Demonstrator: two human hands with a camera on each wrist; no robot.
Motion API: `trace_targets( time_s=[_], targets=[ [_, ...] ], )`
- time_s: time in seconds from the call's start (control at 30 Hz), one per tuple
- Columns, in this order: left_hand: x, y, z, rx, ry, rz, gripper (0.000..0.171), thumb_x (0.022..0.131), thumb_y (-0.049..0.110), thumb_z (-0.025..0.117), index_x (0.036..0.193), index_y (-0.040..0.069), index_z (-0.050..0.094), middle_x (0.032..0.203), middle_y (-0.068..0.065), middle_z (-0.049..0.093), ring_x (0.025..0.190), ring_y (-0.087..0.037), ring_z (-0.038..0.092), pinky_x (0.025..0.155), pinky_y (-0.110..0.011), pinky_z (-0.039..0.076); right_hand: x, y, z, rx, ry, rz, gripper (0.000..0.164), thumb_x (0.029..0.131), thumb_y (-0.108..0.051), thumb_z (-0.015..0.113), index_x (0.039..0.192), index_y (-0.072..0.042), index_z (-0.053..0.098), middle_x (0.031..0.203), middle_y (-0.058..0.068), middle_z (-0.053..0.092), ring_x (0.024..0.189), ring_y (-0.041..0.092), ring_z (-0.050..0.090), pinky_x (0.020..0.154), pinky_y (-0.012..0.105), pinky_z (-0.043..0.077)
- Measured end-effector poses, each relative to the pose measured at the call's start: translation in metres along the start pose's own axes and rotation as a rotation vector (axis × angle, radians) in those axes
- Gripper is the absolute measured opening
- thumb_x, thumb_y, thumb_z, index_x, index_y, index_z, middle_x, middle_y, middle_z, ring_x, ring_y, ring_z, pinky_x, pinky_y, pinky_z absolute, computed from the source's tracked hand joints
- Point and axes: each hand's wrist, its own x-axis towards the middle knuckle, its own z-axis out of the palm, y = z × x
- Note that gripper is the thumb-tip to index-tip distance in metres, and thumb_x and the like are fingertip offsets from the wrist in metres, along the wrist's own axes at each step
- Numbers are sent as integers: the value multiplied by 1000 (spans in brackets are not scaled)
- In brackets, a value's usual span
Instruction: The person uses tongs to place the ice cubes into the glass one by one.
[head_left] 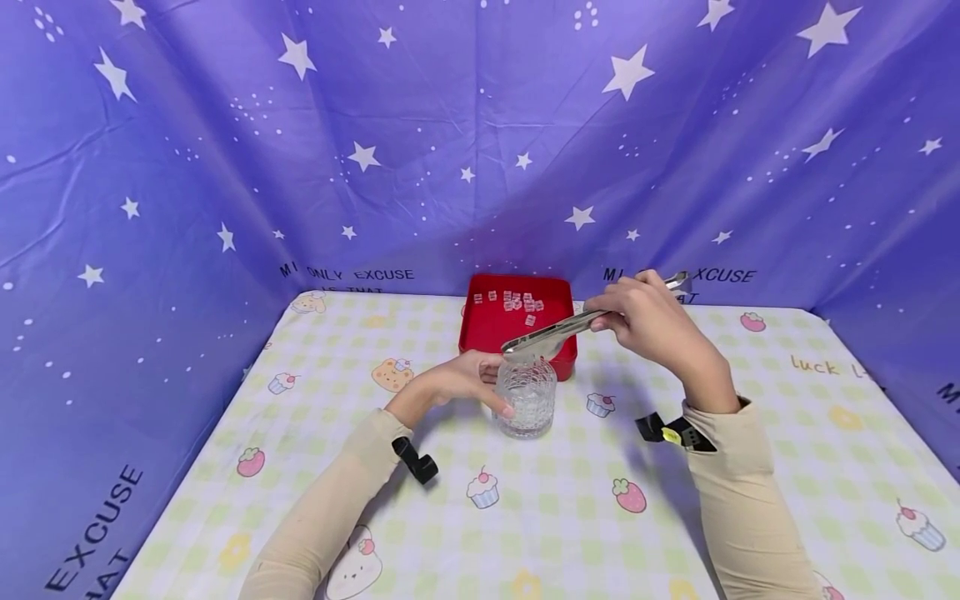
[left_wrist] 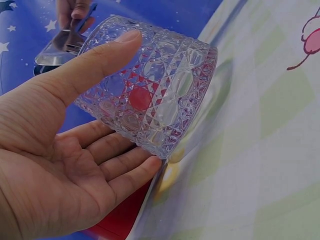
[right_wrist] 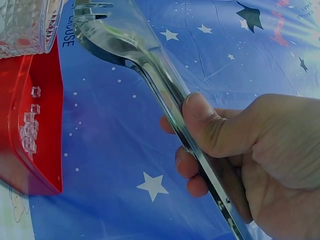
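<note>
A clear glass with a cut diamond pattern (head_left: 527,408) stands on the tablecloth. My left hand (head_left: 465,379) holds it from the left side, thumb across the near wall and fingers behind, as the left wrist view also shows. Metal serving tongs (head_left: 555,331) slant down to the left, gripped along the arms by my right hand (head_left: 647,321). Their tips, one of them forked in the right wrist view, hang at the glass's rim. I cannot tell whether anything lies between the tips. Behind the glass, a red tray (head_left: 487,333) holds several small clear cubes (right_wrist: 29,131).
A checked tablecloth (head_left: 315,475) with cupcake and strawberry prints covers the table. Blue star-patterned curtains (head_left: 420,108) hang close behind the tray and along both sides. The tray's front right corner sits just behind the glass.
</note>
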Motion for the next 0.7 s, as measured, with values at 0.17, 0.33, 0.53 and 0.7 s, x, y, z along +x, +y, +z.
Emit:
trace_targets(
  time_s=[0.17,0.33,0.53,0.7],
  targets=[
    [-1,2,0,-10,-4,-1,65,76,-1,84,137,3,61,129,-13,70,115,-16,67,107,-30,52,1,0,2,-6,-37,11,17,82,-13,81,98,-8,80,73,2,66,72,21,57,78,41,35],
    [0,2,0,-15,-1,0,59,76,-2,83,132,0,62,123,-14,71,107,-14,66,102,-28,55,2,0,4,-2,-57,13,15,83,-14,81,97,-9,80,72,0,65,72,21,56,76,40,33],
    [1,1,0,-11,7,-8,54,76,-2,83,127,-1,64,117,-12,72,102,-12,66,99,-27,56,4,0,7,-15,-79,6,13,83,-14,81,96,-11,80,72,0,66,73,21,57,77,40,34],
    [1,0,0,-7,10,-9,56,76,-2,83,129,0,64,118,-12,72,103,-13,66,99,-27,56,4,0,8,-16,-85,5,13,83,-14,81,96,-10,80,73,1,66,74,22,58,78,40,34]
  ],
)
